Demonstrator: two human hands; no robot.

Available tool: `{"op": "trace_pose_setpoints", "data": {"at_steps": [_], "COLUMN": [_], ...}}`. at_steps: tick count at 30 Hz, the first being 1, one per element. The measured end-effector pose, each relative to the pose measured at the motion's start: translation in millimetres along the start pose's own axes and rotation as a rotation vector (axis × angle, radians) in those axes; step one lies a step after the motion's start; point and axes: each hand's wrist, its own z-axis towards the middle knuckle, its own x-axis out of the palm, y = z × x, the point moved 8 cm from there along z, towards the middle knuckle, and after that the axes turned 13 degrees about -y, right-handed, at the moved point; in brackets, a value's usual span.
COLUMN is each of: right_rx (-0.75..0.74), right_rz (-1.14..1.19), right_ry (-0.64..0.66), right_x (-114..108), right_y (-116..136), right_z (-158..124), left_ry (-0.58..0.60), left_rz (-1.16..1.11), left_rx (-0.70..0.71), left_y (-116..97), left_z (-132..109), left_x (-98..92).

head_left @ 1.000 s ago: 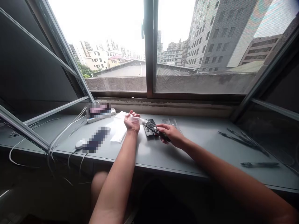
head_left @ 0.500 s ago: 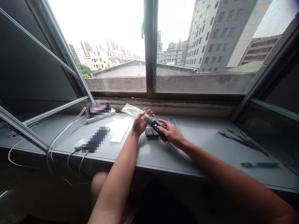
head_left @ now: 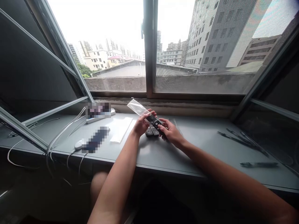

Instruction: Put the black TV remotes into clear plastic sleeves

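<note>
A black remote control [head_left: 156, 123] is held at a slant above the desk, its upper end inside a clear plastic bag [head_left: 138, 107]. My left hand [head_left: 142, 123] is closed on the bag around the remote's upper part. The bag's free end sticks out up and to the left. My right hand [head_left: 170, 130] grips the remote's lower end, thumb on its button face. Beneath the hands, more black remote controls [head_left: 152, 132] lie side by side on the desk, partly hidden by the held one.
Flat clear plastic bags [head_left: 121, 130] lie on the grey desk [head_left: 198, 149] left of my hands. Farther left are a blurred-out dark object [head_left: 96, 140], a white power strip [head_left: 100, 116] and white cables [head_left: 52, 146]. Several dark pens [head_left: 243, 140] rest on the right. A window stands behind.
The remote's upper end sits deeper in the plastic bag. The bag and my left hand have shifted slightly right, and the bag's free end has swung up and straightened.
</note>
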Motion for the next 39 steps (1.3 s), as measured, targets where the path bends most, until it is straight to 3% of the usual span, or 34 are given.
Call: {"op": "trace_pose_setpoints", "data": {"at_steps": [9, 16, 20, 34, 39], "right_rx": [-0.045, 0.037, 0.055, 0.134, 0.182], "right_rz": [0.011, -0.047, -0.164, 0.093, 0.133], "right_ry": [-0.018, 0.101, 0.152, 0.093, 0.119], "right_x": [2.1, 8.7, 8.4, 12.6, 16.7], "right_y": [2.5, 0.0, -2.5, -4.9, -9.3], "right_z": [-0.9, -4.5, -7.3, -6.3, -8.9], "left_ry": [0.104, -0.107, -0.189, 0.089, 0.002], "left_rz": [0.048, -0.129, -0.180, 0.085, -0.073], "left_rx": [-0.045, 0.049, 0.025, -0.144, -0.036], "left_y": [10.3, -5.7, -6.0, 12.6, -0.4], "left_z": [-8.1, 1.2, 1.7, -21.2, -11.1], "left_x": [17.1, 1.2, -2.5, 24.6, 20.1]}}
